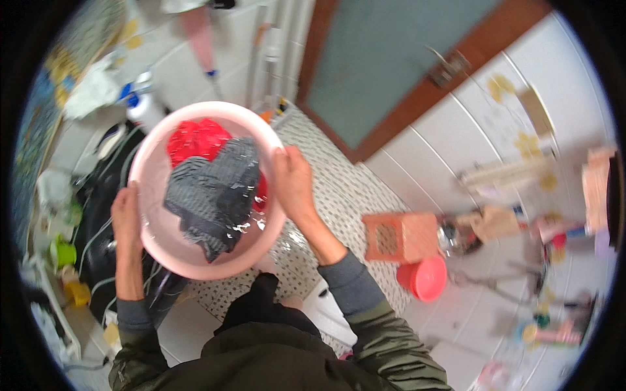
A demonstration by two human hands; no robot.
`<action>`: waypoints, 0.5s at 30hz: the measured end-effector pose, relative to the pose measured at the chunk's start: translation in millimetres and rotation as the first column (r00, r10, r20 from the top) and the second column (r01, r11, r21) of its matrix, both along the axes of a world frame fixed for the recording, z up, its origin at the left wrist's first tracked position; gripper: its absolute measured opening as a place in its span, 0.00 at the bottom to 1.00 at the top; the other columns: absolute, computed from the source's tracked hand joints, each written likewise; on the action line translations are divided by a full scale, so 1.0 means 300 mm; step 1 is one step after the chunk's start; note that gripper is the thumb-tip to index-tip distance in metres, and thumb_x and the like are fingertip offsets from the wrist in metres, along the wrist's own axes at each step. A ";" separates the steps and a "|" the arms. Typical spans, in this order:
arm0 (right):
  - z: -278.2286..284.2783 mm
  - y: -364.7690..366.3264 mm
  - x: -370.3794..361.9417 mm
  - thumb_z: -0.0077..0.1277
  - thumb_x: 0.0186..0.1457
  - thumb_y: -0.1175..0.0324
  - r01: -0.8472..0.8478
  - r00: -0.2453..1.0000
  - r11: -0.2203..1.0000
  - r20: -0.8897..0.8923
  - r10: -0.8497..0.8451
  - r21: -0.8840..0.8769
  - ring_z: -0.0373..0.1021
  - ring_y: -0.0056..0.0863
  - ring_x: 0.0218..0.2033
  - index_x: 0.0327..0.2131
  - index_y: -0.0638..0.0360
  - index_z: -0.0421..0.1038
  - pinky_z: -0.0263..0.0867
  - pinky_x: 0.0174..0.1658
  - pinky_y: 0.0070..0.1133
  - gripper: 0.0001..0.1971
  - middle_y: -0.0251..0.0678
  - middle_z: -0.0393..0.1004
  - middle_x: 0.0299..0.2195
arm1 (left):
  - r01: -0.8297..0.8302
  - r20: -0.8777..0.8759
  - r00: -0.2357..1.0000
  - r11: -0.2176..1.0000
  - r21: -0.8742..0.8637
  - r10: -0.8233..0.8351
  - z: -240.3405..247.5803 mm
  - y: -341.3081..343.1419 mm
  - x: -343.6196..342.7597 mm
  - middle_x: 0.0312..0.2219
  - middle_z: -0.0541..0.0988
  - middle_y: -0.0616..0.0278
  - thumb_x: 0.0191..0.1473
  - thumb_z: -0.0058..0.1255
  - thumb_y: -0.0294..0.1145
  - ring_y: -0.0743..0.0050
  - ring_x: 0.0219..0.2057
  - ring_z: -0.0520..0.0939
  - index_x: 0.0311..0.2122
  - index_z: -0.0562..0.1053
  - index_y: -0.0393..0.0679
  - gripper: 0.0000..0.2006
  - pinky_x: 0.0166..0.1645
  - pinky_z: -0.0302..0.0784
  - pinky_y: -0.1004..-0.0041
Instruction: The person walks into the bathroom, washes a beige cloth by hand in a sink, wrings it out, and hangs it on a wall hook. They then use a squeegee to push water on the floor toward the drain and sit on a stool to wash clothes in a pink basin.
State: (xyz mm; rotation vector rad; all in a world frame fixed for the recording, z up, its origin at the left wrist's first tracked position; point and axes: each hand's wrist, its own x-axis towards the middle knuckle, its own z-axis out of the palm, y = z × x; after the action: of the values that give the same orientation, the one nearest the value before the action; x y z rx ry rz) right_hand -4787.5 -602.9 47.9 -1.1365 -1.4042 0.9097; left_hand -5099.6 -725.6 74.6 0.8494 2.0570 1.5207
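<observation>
Between my hands is a round pink basin (207, 266), held up in front of my body. My left hand (126, 218) grips its left rim, and my right hand (295, 182) grips the right rim, with the fingers partly hidden by the basin. Inside lies a crumpled grey and black striped cloth (212, 189), which looks wet. A bright red cloth (194, 140) sits behind it, and a little more red shows at its right side. Water glints around the fabric.
A tiled floor (326, 163) stretches toward a brown-framed door (385, 65). To the right stand a pink plastic stool (417, 236) and a small pink bucket (430, 279). At left, a dark counter (98, 241) holds a white bottle (147, 111), a green cup (63, 251) and loose cords.
</observation>
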 end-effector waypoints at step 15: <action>-0.017 -0.398 0.187 0.41 0.62 0.64 0.556 0.826 0.818 0.201 -0.526 -0.145 0.63 0.27 0.20 0.30 0.66 0.67 0.61 0.27 0.30 0.14 0.41 0.66 0.18 | 0.570 0.364 0.763 0.821 0.007 -0.533 -0.202 0.245 0.163 0.19 0.69 0.73 0.61 0.47 0.40 0.88 0.19 0.64 0.26 0.71 0.40 0.15 0.24 0.61 0.82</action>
State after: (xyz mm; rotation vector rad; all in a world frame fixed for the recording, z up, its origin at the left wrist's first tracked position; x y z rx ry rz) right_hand -4731.3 -722.2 42.9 -1.6816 -1.0222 0.5586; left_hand -5050.7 -652.0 13.9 0.9544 1.4318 1.1198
